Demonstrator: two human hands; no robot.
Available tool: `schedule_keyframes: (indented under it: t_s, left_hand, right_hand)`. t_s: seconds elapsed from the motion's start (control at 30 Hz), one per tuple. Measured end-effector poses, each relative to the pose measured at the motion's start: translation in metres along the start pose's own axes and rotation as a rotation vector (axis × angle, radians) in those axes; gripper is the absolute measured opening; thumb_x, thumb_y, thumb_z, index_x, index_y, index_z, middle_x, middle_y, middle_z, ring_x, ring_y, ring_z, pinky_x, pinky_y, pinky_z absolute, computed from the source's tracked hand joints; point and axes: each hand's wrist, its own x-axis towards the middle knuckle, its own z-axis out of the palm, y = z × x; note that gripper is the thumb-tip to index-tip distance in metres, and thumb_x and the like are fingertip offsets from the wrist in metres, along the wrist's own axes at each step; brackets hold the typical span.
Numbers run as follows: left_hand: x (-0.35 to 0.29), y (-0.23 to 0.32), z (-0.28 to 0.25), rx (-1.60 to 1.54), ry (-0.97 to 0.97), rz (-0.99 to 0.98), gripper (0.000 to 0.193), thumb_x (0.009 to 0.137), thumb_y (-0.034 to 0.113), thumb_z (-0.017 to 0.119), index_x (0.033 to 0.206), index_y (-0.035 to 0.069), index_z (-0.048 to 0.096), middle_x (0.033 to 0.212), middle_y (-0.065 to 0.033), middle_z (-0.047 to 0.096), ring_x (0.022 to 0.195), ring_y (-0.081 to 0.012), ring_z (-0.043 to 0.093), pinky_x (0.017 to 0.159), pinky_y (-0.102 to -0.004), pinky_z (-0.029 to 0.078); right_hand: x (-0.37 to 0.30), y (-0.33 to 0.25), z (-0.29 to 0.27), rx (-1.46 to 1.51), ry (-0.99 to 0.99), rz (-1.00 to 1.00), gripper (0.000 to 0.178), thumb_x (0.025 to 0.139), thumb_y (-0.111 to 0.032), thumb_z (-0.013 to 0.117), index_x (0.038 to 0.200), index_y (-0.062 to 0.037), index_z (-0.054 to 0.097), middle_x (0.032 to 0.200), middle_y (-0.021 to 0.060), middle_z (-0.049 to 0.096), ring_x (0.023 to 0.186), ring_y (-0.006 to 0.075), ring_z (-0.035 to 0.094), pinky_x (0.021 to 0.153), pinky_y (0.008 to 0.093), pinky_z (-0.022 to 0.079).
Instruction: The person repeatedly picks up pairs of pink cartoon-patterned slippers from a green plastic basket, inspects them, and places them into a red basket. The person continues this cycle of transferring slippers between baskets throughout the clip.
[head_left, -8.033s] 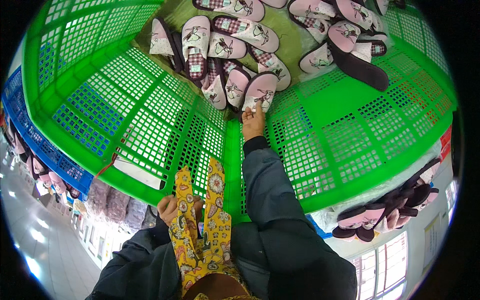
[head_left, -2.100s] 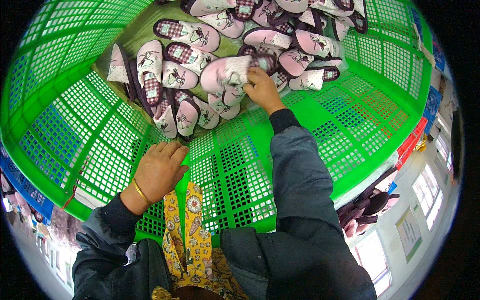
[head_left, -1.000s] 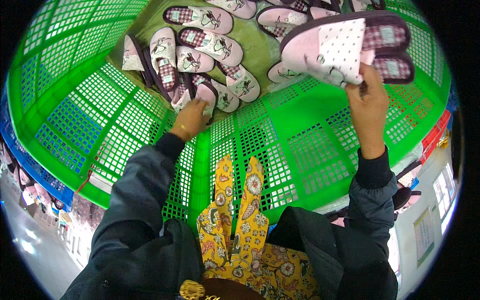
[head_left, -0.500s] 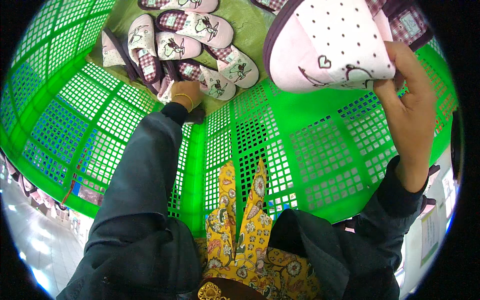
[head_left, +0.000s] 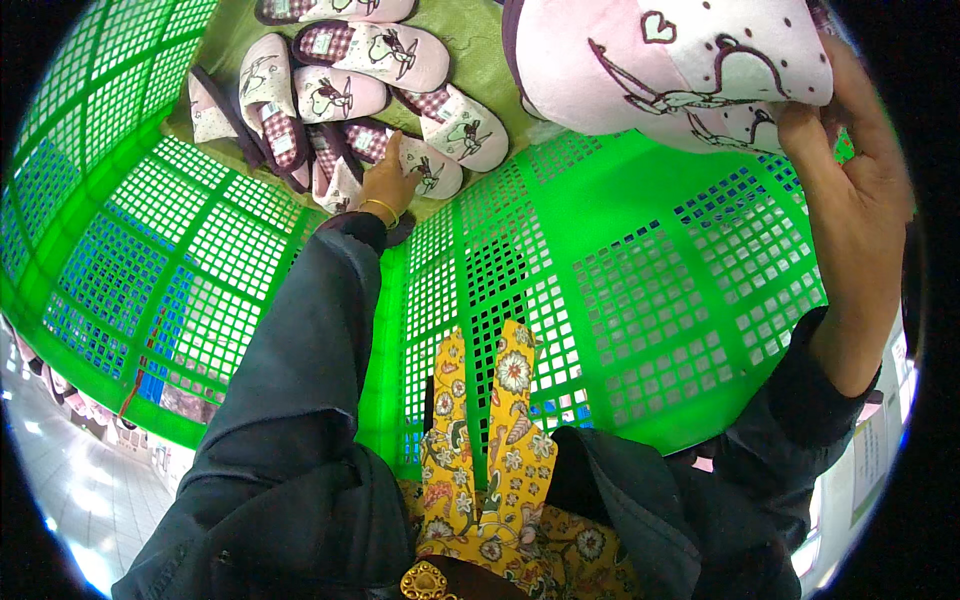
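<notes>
At the upper right, my right hand is closed on the side of pink-and-white slippers with dark piping, black dots and a stitched heart. They are held close to the camera, and more than one seems stacked in the grip. My left hand reaches down into the green basket, its index finger stretched out and its thumb apart. It touches a slipper with a checked insole at the near side of the pile. What lies under the palm is hidden.
Several matching slippers lie overlapping on a green sheet at the basket's bottom. Tall perforated walls of the green basket surround them. A yellow flowered cloth tie hangs at my front. Tiled floor shows outside, lower left.
My left hand has shifted slightly right over the pile, and its index finger now extends onto a slipper. My right hand has moved right and tilted the held slippers.
</notes>
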Motion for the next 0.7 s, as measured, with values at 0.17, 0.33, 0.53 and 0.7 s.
schedule_keyframes:
  t_s: [0.17, 0.33, 0.53, 0.7]
  left_hand:
    - [0.012, -0.004, 0.005, 0.0, -0.004, 0.129, 0.05, 0.08, 0.022, 0.064, 0.125, 0.012, 0.043, 0.091, -0.0236, 0.064, 0.084, -0.0416, 0.062, 0.074, -0.048, 0.048]
    - [-0.035, 0.031, -0.017, -0.054, 0.012, 0.123, 0.039, 0.082, 0.025, 0.062, 0.116, 0.011, 0.051, 0.092, -0.0199, 0.065, 0.082, -0.0372, 0.064, 0.073, -0.0438, 0.049]
    - [-0.043, 0.042, -0.02, -0.103, 0.066, 0.096, 0.037, 0.083, 0.025, 0.062, 0.116, 0.014, 0.052, 0.085, -0.0194, 0.066, 0.078, -0.0363, 0.064, 0.07, -0.0427, 0.05]
    - [-0.021, 0.044, -0.022, 0.245, -0.036, 0.021, 0.039, 0.08, 0.02, 0.059, 0.119, 0.018, 0.054, 0.094, -0.0178, 0.067, 0.087, -0.0368, 0.063, 0.082, -0.0444, 0.046]
  right_hand:
    - [0.003, -0.011, 0.005, 0.024, 0.05, 0.009, 0.037, 0.088, -0.007, 0.061, 0.125, -0.0068, 0.056, 0.113, 0.0049, 0.06, 0.098, 0.0118, 0.055, 0.085, 0.0247, 0.043]
    - [0.005, -0.019, -0.003, -0.127, 0.015, 0.079, 0.036, 0.087, -0.004, 0.061, 0.122, -0.0048, 0.058, 0.091, -0.0004, 0.059, 0.081, 0.0072, 0.051, 0.073, 0.0208, 0.042]
    - [0.008, -0.03, -0.002, -0.05, 0.024, 0.113, 0.033, 0.085, -0.002, 0.059, 0.118, -0.0028, 0.059, 0.086, -0.0019, 0.057, 0.078, 0.0061, 0.049, 0.07, 0.0204, 0.041]
    - [0.014, -0.033, -0.001, -0.002, 0.023, 0.086, 0.025, 0.085, 0.0, 0.056, 0.11, -0.0005, 0.059, 0.086, -0.0021, 0.057, 0.076, 0.0058, 0.049, 0.067, 0.0199, 0.04]
